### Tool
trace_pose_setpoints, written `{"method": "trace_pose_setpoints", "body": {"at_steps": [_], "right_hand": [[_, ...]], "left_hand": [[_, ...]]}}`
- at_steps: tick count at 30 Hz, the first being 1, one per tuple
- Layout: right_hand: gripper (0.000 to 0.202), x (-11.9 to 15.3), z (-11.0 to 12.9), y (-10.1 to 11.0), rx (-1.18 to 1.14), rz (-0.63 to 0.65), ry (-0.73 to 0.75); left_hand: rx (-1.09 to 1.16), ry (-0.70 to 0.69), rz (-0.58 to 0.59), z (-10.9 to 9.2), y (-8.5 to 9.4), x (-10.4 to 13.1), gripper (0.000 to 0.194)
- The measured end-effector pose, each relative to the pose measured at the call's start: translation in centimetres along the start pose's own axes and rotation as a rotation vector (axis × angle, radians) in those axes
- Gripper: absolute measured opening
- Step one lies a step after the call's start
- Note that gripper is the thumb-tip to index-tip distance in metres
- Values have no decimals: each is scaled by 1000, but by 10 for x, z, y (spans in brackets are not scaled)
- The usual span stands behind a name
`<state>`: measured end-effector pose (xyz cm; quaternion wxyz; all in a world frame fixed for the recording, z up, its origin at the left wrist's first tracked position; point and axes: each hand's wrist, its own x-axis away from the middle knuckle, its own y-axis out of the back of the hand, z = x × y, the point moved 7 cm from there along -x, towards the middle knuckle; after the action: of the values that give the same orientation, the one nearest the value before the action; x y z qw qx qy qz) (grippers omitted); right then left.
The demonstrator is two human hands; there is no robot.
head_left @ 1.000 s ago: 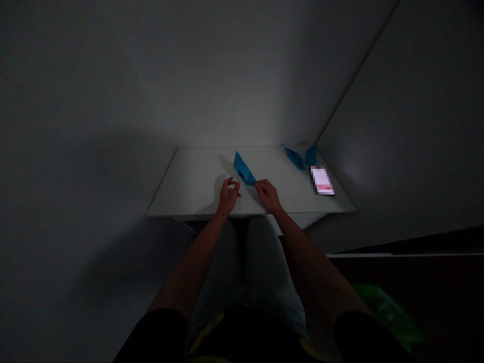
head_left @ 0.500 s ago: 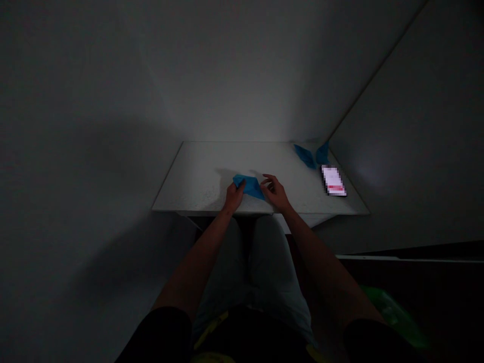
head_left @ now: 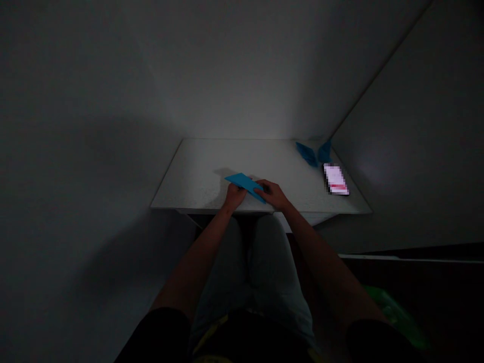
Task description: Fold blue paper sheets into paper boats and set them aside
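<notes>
A folded sheet of blue paper [head_left: 242,180] is held between both hands just above the white table. My left hand [head_left: 235,196] grips its lower left side, with the fingertips hidden beneath it. Around its right end, my right hand [head_left: 273,193] is closed, thumb and fingers pinching the edge. The paper slants down from upper left to lower right, and its left corner tapers to a point.
At the table's [head_left: 196,171] back right lie two folded blue paper pieces, one flat [head_left: 306,154] and one upright [head_left: 324,151]. A lit phone [head_left: 336,179] rests near the right edge. Walls border the table. Something green [head_left: 395,315] is on the dark floor.
The blue paper has been turned in the hands and now shows a smooth, narrower face. My right hand has closed on its right end; its fingers were raised before.
</notes>
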<state>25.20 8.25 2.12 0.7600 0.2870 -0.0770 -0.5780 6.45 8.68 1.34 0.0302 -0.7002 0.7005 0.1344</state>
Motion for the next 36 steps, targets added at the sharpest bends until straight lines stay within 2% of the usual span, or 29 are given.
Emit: {"method": "trace_pose_setpoints", "body": {"at_steps": [3,8,12,18,23,26,31,36], "right_hand": [[43,0,-4,0,-19,-23,-13],[43,1,-4,3,-70,-68,-23],[51,2,3,1,-92,-41,-7],[61,4,8,2,-136,-28,52],[47,1,-3,4,-100,-87,-6],[44,0,-4,8,-98,-137,12],[28,1,-5,11,-87,-177,13],[33,0,-5,12,-63,-182,-12]], "left_hand": [[-33,37,-15,1,0,0,6],[19,63,-76,2,1,0,9],[-11,63,-125,0,4,0,13],[-2,67,-120,-7,4,4,23],[28,82,-121,-7,3,3,30],[37,78,-115,-7,3,2,31],[20,89,-114,-7,4,4,28],[-18,113,-104,-4,4,4,23]]}}
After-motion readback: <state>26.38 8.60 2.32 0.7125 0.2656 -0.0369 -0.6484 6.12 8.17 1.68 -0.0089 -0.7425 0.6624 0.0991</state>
